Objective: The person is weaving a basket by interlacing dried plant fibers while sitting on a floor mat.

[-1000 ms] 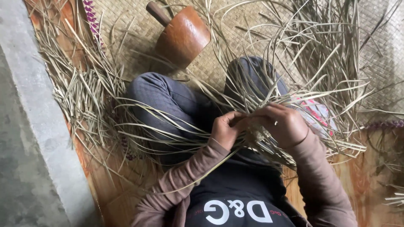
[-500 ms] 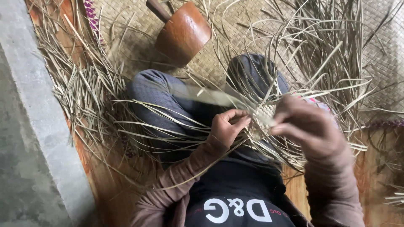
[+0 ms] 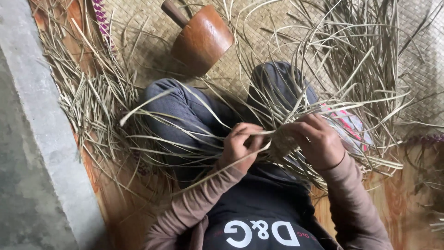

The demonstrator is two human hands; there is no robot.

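I sit cross-legged on a woven mat, with a small piece of pale woven strip work (image 3: pixel 281 141) in my lap. My left hand (image 3: pixel 240 147) pinches several of its long dry leaf strips, which fan out to the left over my knee. My right hand (image 3: pixel 319 141) grips the woven piece from the right side. Both hands touch the weaving and sit close together. Long loose strips (image 3: pixel 370 99) spring out from the piece toward the right and upward.
A brown wooden mallet-like block with a handle (image 3: pixel 201 39) lies on the mat (image 3: pixel 416 60) beyond my knees. Heaps of dry strips (image 3: pixel 88 97) cover the left side. A grey concrete ledge (image 3: pixel 41 139) runs along the left. A pink patterned cloth (image 3: pixel 351 129) lies under my right arm.
My right hand swung out to the right pulling a strip, then came back in to the woven piece. My left hand stayed on the strips.
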